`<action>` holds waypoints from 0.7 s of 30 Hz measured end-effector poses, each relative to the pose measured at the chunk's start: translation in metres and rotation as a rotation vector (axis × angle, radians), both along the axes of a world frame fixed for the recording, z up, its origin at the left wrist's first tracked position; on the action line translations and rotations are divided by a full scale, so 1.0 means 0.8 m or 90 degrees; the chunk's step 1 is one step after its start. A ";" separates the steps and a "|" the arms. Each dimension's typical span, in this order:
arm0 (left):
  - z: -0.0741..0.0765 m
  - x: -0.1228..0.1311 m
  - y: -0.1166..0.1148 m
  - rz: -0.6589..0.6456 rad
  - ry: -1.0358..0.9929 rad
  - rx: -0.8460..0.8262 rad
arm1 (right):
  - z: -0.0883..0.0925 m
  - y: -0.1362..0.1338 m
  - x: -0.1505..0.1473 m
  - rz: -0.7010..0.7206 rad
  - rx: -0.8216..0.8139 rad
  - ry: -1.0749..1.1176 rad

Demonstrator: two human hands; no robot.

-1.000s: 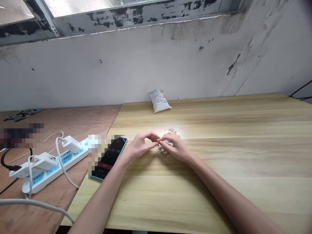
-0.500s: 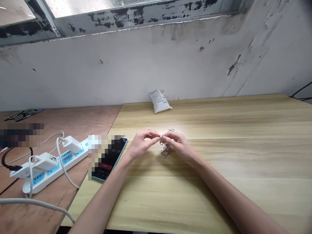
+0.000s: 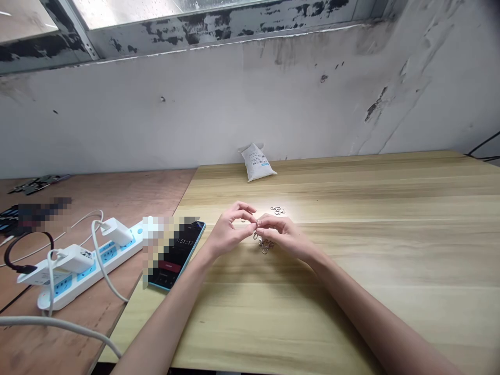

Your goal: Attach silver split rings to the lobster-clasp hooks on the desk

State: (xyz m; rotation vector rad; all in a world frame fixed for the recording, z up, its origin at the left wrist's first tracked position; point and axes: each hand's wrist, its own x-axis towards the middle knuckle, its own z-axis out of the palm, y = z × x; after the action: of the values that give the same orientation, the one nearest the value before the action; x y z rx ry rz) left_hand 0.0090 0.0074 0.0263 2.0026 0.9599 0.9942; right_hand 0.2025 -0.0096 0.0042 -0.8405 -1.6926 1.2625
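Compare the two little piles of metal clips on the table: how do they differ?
The near pile of metal clips lies just below the right hand, while the far pile of metal clips sits beyond that hand and the left hand, apart from both. The near pile is a tighter clump; the far pile is looser and flatter. Both are small, silvery and lie on the wooden table.

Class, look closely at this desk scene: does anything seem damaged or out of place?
Yes: the window frame has flaking paint with black patches, and the white wall below it is stained and scraped, so both look damaged.
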 end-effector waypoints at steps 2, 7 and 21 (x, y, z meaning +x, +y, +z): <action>0.001 -0.001 0.001 0.008 0.016 0.016 | 0.002 0.001 0.004 -0.003 0.007 -0.024; 0.001 -0.004 0.002 0.024 0.069 0.092 | 0.004 0.006 0.017 -0.035 -0.041 -0.035; -0.024 -0.011 0.015 0.157 0.328 0.215 | -0.013 0.001 -0.008 -0.217 0.262 -0.174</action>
State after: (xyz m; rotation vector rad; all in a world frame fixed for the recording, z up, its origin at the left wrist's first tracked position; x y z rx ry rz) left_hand 0.0002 0.0196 0.0068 2.5404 1.4141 0.8183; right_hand 0.1962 -0.0091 -0.0060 -1.0235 -1.8376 0.5607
